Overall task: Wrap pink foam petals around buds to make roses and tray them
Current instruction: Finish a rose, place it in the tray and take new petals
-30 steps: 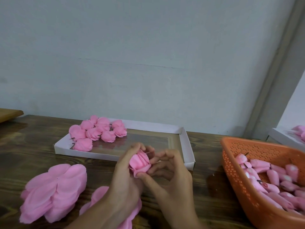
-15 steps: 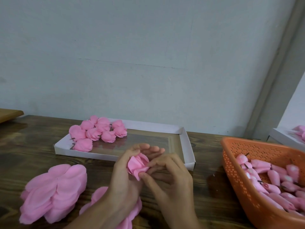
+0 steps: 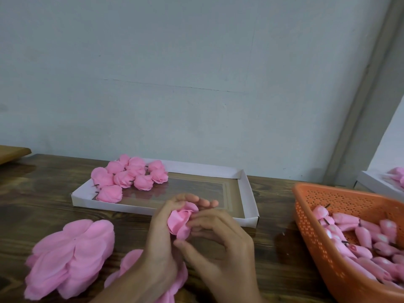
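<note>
Rose under assembly (image 3: 182, 221): cupped in left hand (image 3: 161, 248), pinched by fingertips of right hand (image 3: 220, 241) to keep soft petal layers from springing open. Held over table (image 3: 43, 206) just before white card tray (image 3: 249, 193), with finished roses (image 3: 129, 176) grouped at its far-left corner. Thin, floppy foam petals (image 3: 70, 254) stacked left; tapered buds (image 3: 360, 235) in perforated orange basket (image 3: 310, 215), right, within reach.

Everything foam was coloured the same bubblegum pink: the roses (image 3: 129, 178), the petals (image 3: 70, 256), the buds (image 3: 363, 235), though paler tips and dark stems were spotted on those. The tray (image 3: 249, 202) was done in white, the basket (image 3: 314, 226) in orange dotted with holes, the desk (image 3: 43, 206) in dark woodgrain brown.
</note>
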`<state>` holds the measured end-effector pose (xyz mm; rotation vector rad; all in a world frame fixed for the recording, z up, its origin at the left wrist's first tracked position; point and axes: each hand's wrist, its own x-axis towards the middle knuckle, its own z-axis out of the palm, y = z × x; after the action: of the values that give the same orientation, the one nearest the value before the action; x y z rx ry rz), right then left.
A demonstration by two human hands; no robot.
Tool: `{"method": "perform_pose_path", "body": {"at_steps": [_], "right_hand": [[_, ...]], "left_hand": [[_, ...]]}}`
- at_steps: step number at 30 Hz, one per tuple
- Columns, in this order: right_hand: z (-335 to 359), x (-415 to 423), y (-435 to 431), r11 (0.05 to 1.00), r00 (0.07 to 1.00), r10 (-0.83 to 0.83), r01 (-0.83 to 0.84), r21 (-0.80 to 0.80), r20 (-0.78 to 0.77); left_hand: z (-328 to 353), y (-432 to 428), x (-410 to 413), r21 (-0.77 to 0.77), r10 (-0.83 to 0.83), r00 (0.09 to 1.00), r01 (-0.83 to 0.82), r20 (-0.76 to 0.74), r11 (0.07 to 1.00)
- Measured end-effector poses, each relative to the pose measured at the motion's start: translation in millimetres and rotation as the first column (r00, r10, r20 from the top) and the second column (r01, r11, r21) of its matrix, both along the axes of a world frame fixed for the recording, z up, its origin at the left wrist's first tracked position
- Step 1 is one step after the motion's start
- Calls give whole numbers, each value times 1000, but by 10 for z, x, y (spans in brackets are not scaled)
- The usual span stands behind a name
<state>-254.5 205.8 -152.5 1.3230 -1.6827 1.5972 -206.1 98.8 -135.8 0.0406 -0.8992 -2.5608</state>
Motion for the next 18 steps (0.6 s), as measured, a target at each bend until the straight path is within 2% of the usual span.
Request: {"method": "perform_pose_path", "body": {"at_steps": [3, 8, 13, 18], "right_hand": [[15, 14, 15, 999, 999, -35, 36, 29, -21], [-43, 5, -13, 1000, 999, -28, 28, 9, -36], [-107, 18, -29, 1000, 1000, -21, 21, -14, 16], [-116, 59, -30, 999, 994, -9, 14, -46, 111]], "left_hand": [[14, 25, 20, 28, -36, 999, 37, -30, 999], [23, 2, 9, -1, 17, 1000, -17, -24, 1000], [-76, -82, -48, 15, -2, 1000, 3, -29, 1000], [-135, -136, -54, -43, -11, 1000, 10, -11, 999]]}}
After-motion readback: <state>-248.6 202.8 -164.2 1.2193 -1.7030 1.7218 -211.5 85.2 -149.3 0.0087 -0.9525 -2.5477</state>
